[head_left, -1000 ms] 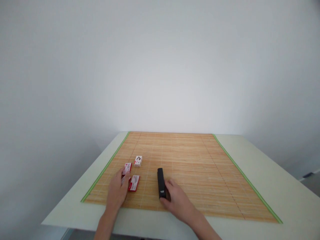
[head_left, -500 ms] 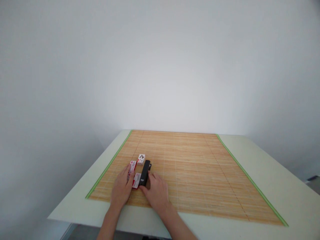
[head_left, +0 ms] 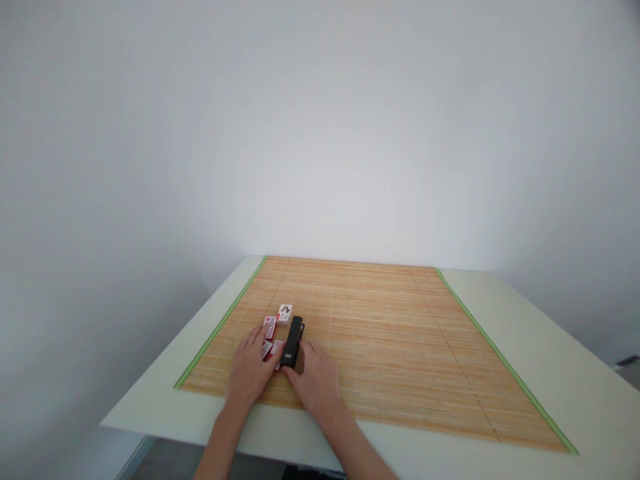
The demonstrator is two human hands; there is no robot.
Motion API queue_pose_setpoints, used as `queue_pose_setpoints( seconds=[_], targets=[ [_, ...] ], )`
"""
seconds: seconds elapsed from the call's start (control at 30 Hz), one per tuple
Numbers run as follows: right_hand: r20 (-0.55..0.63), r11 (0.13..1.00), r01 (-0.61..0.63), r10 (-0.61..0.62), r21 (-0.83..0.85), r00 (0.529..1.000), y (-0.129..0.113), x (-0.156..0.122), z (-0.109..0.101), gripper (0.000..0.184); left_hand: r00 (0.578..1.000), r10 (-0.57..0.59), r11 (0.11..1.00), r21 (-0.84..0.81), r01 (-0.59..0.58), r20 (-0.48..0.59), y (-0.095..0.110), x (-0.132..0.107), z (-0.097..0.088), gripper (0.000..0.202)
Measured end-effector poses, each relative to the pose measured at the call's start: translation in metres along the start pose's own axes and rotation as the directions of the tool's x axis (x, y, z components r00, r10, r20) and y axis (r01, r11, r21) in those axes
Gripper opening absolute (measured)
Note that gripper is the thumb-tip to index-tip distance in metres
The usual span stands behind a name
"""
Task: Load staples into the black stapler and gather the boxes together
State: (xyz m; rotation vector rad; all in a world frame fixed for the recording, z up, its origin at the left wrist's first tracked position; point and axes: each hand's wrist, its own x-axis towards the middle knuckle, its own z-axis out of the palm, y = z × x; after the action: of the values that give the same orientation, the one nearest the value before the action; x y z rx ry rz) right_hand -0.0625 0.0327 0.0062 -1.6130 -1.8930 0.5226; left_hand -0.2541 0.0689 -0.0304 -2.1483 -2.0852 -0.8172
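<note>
A black stapler (head_left: 293, 341) lies lengthwise on the bamboo mat. My right hand (head_left: 317, 380) has its thumb at the stapler's near end and its fingers along the right side, closed on it. To the left, my left hand (head_left: 249, 370) rests over small red-and-white boxes, thumb and fingers apart, touching them. One such box (head_left: 270, 327) shows beyond its fingertips. Another box (head_left: 277, 348) sits by the thumb against the stapler, and part of a third (head_left: 266, 348) shows between thumb and fingers. A white staple box (head_left: 285, 314) stands just past the stapler's far end.
The bamboo mat (head_left: 380, 347) with green edging covers much of the white table (head_left: 530, 340). A plain white wall (head_left: 340, 133) rises behind the table. Some dark object (head_left: 627, 361) shows at the far right edge.
My left thumb has moved right onto the near box, covering more of it. The boxes by that hand have shifted slightly. My right hand stays at the stapler; the view has tilted a little.
</note>
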Motion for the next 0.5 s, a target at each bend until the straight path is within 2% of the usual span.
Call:
queue_pose_setpoints(
  seconds=[0.33, 0.5],
  targets=[
    [-0.029, 1.000, -0.017, 0.017, 0.014, 0.999, 0.000, 0.000, 0.002, 0.043, 0.999, 0.028, 0.999, 0.029, -0.027, -0.030, -0.002, -0.002, 0.009, 0.065],
    [-0.045, 0.998, 0.010, -0.007, 0.056, 0.999, 0.002, -0.003, 0.002, 0.048, 0.997, 0.020, 0.999, -0.043, -0.023, -0.076, 0.001, -0.002, -0.001, 0.060]
  ],
)
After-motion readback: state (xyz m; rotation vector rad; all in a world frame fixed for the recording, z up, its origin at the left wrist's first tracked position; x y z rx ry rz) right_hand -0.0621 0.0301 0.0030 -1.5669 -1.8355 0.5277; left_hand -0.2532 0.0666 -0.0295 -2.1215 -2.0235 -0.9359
